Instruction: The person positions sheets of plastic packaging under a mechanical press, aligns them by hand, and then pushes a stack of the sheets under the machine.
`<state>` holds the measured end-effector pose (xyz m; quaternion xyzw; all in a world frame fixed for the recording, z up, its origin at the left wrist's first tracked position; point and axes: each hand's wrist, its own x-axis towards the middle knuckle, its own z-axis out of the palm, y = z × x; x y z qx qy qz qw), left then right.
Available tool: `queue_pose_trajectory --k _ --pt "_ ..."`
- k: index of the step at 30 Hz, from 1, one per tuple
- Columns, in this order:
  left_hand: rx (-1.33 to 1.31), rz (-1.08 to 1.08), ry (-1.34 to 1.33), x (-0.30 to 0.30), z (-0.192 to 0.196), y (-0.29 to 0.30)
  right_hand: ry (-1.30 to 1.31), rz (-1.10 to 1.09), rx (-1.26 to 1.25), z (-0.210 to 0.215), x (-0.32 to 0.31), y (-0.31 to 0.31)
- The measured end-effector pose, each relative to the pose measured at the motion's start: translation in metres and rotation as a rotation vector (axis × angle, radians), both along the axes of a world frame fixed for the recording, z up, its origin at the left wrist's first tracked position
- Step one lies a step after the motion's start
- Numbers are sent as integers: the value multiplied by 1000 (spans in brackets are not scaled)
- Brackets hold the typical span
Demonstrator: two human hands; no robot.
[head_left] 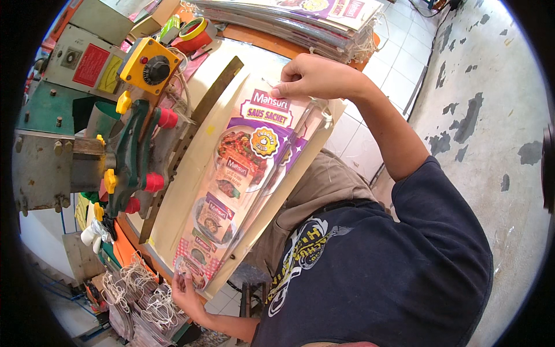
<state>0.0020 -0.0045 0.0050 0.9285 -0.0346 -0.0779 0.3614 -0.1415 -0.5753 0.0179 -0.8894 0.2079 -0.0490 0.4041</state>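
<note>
A long printed sheet (231, 168) with food pictures and a purple band lies slantwise on a pale work surface, glossy as if covered in clear plastic. More layers show along its edge nearest my body. My left hand (188, 298) grips its lower end, thumb on top and fingers partly underneath. At the upper end, my right hand (309, 75) is closed with curled fingers, its thumb pressed on the sheet's edge. Beyond the sheet, a metal straightedge (191, 144) runs roughly alongside it. A white string tuft (328, 118) shows at the corner near my right hand.
A green machine (136, 156) with red and yellow knobs stands on the far left side, with a yellow dial box (149, 65). Tape rolls (193, 33) lie behind. Stacked printed sheets (347, 29) are at the top; bundles with white strings (144, 298) sit at lower left.
</note>
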Motion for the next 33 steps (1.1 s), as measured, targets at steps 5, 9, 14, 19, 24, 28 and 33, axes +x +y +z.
queue_pose_trajectory --k 5,9,14,19,24,28,33 --pt "5 3 13 1 0 0 20 24 -117 -2 1 4" --pt "-2 13 28 1 0 2 -19 14 -150 -5 -1 5" --pt "-26 12 25 4 -5 7 10 2 -142 5 1 6" --pt "43 -13 -23 6 -12 15 -94 -14 -44 -5 5 2" --pt "32 -22 -51 9 -16 23 3 -16 -70 1 4 8" --pt "23 6 -17 5 -8 8 2 -22 -63 -5 3 5" --pt "-10 -2 -41 4 -15 19 -46 -44 -1 -13 10 2"
